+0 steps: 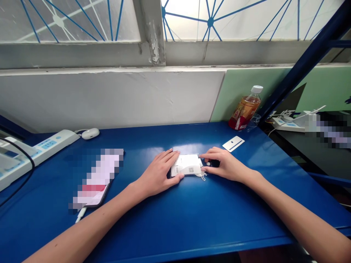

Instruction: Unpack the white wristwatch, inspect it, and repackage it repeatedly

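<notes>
A flat card holder [188, 163] lies on the blue desk, with a white slip showing a printed barcode and a square code. My left hand [157, 171] grips its left end, thumb at the lower edge and fingers over the upper corner. From the other side, my right hand [226, 164] has its thumb and fingertips at the right edge, around white material there. A small pale clasp [203, 178] sticks out below the right corner. Beyond the right hand, a white card [233, 144] with a dark stripe lies flat.
On the left are a phone [101, 179] with a cable, partly pixelated, a white power strip [52, 146] and a white earbud case [90, 133]. A drink bottle [245, 111] leans at the back right, near a blue frame post [296, 65]. The desk's front edge [219, 252] runs below.
</notes>
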The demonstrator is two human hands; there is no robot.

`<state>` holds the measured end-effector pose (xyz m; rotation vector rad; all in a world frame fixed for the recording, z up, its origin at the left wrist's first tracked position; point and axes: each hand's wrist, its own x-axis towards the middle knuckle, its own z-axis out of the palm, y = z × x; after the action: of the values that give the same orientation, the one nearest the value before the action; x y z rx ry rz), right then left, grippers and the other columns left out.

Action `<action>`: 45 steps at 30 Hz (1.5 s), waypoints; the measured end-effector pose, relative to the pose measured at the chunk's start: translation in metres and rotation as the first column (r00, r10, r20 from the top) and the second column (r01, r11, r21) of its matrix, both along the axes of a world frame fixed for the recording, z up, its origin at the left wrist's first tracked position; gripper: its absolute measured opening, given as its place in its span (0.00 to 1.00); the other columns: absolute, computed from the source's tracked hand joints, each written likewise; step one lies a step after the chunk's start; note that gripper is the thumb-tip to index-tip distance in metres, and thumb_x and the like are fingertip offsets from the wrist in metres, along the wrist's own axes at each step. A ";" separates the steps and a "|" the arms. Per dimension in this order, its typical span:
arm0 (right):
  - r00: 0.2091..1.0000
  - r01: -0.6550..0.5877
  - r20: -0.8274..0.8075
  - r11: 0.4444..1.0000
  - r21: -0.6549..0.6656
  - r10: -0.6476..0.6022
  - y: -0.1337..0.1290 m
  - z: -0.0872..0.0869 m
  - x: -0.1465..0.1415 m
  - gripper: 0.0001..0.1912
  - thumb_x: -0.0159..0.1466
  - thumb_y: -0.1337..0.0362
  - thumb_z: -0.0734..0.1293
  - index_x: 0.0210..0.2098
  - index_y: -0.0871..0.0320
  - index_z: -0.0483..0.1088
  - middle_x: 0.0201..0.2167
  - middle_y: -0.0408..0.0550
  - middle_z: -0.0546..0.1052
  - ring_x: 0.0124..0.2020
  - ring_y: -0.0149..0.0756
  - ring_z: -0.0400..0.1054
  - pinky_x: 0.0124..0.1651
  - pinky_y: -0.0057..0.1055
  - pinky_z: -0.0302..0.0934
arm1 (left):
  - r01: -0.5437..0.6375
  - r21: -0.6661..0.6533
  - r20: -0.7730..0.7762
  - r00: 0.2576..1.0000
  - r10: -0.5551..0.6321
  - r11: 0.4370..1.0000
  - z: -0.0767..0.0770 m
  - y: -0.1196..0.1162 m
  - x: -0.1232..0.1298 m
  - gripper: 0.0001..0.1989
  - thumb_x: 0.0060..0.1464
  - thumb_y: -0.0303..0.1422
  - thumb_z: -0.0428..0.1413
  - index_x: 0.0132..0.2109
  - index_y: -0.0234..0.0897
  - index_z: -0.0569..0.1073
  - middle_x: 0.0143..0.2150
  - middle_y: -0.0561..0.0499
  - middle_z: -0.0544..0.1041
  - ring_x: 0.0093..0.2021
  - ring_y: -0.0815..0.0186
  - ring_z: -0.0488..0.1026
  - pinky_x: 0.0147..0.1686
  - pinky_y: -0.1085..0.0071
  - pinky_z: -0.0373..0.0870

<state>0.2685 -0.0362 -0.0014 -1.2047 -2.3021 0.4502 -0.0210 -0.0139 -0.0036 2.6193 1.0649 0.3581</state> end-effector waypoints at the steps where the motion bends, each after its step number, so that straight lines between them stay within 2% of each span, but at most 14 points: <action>1: 1.000 0.008 -0.017 1.000 0.000 -0.008 0.001 -0.002 0.000 0.18 0.63 0.58 0.71 0.51 0.59 0.77 0.37 0.52 0.79 0.37 0.40 0.72 0.39 0.37 0.68 | 0.003 0.001 0.008 1.000 -0.003 1.000 0.000 0.000 0.000 0.36 0.62 0.50 0.53 0.70 0.35 0.58 0.70 0.39 0.62 0.71 0.46 0.55 0.66 0.46 0.56; 6: 0.996 0.018 -0.088 0.999 0.029 -0.016 0.002 -0.013 -0.005 0.14 0.63 0.60 0.72 0.47 0.59 0.79 0.33 0.51 0.79 0.33 0.38 0.72 0.37 0.35 0.67 | 0.008 0.004 0.042 0.999 -0.008 1.000 0.000 0.001 -0.001 0.37 0.60 0.55 0.54 0.69 0.38 0.60 0.69 0.40 0.64 0.71 0.46 0.56 0.66 0.47 0.58; 11: 0.997 -0.001 -0.078 0.996 0.094 0.008 0.003 -0.013 -0.005 0.13 0.64 0.59 0.71 0.46 0.59 0.80 0.32 0.52 0.79 0.33 0.39 0.70 0.36 0.35 0.66 | -0.003 0.004 0.042 0.999 0.003 1.000 0.001 0.001 0.000 0.34 0.63 0.52 0.53 0.67 0.36 0.63 0.68 0.40 0.66 0.70 0.47 0.57 0.65 0.47 0.59; 17: 1.000 -0.002 0.020 0.997 0.082 0.000 0.009 0.002 0.015 0.14 0.62 0.55 0.72 0.44 0.57 0.80 0.32 0.51 0.78 0.33 0.40 0.69 0.35 0.35 0.63 | -0.014 0.022 0.027 1.000 0.014 1.000 0.003 0.001 0.001 0.32 0.64 0.51 0.52 0.66 0.34 0.64 0.67 0.40 0.67 0.69 0.49 0.59 0.66 0.51 0.58; 22: 0.994 0.006 0.109 0.999 -0.032 -0.002 0.010 0.019 0.034 0.13 0.62 0.53 0.72 0.40 0.54 0.80 0.31 0.49 0.77 0.32 0.40 0.70 0.34 0.34 0.62 | -0.015 0.020 0.010 1.000 0.015 1.000 0.003 0.001 0.001 0.33 0.64 0.51 0.52 0.66 0.33 0.64 0.67 0.39 0.67 0.69 0.49 0.58 0.66 0.51 0.58; 25: 0.990 0.011 0.138 0.998 -0.060 -0.003 0.008 0.020 0.034 0.16 0.60 0.51 0.72 0.42 0.54 0.79 0.38 0.51 0.78 0.38 0.43 0.73 0.39 0.36 0.66 | -0.015 0.013 0.010 1.000 0.015 1.000 0.003 0.001 0.002 0.33 0.64 0.51 0.52 0.66 0.32 0.64 0.67 0.38 0.66 0.70 0.48 0.58 0.66 0.51 0.57; 29: 0.997 -0.027 0.066 1.000 0.002 0.027 0.004 0.009 0.021 0.23 0.60 0.51 0.73 0.50 0.54 0.76 0.49 0.56 0.75 0.49 0.47 0.71 0.52 0.43 0.67 | -0.014 0.006 0.025 1.000 0.014 1.000 0.003 0.001 0.002 0.34 0.63 0.51 0.53 0.66 0.33 0.64 0.67 0.38 0.67 0.69 0.48 0.59 0.65 0.50 0.58; 32: 0.999 -0.044 0.024 0.998 0.040 0.043 0.003 -0.002 0.009 0.20 0.62 0.53 0.71 0.50 0.55 0.76 0.50 0.57 0.74 0.51 0.48 0.71 0.54 0.45 0.66 | -0.014 0.006 0.039 0.999 0.013 1.000 0.002 0.001 0.001 0.33 0.62 0.51 0.54 0.66 0.34 0.64 0.67 0.39 0.67 0.69 0.47 0.59 0.65 0.49 0.58; 35: 0.999 -0.037 0.013 0.998 0.041 0.037 0.002 -0.004 0.004 0.16 0.63 0.56 0.70 0.48 0.56 0.75 0.52 0.58 0.73 0.52 0.48 0.71 0.54 0.44 0.67 | -0.019 0.013 0.043 0.999 0.019 1.000 0.001 0.001 0.001 0.32 0.62 0.50 0.54 0.66 0.35 0.65 0.67 0.39 0.68 0.69 0.47 0.59 0.65 0.49 0.58; 39: 0.998 -0.048 0.053 0.998 0.034 0.046 0.001 0.006 0.008 0.13 0.62 0.60 0.70 0.45 0.57 0.74 0.52 0.57 0.75 0.49 0.46 0.73 0.49 0.40 0.68 | -0.019 0.033 0.032 0.999 0.018 0.999 0.000 0.000 0.002 0.32 0.63 0.50 0.53 0.65 0.33 0.65 0.66 0.38 0.68 0.69 0.48 0.60 0.65 0.50 0.58; 45: 0.996 0.007 0.093 1.000 0.011 -0.008 0.003 0.021 0.028 0.09 0.62 0.60 0.69 0.42 0.56 0.75 0.40 0.50 0.82 0.38 0.43 0.77 0.41 0.35 0.67 | -0.027 0.039 0.023 0.999 0.027 0.999 0.003 0.000 0.002 0.30 0.64 0.49 0.52 0.65 0.32 0.66 0.66 0.38 0.69 0.68 0.47 0.61 0.64 0.50 0.60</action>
<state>0.2965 -0.0330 0.0201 -1.2533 -2.3743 0.3855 -0.0192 -0.0137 -0.0009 2.6309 1.0978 0.4168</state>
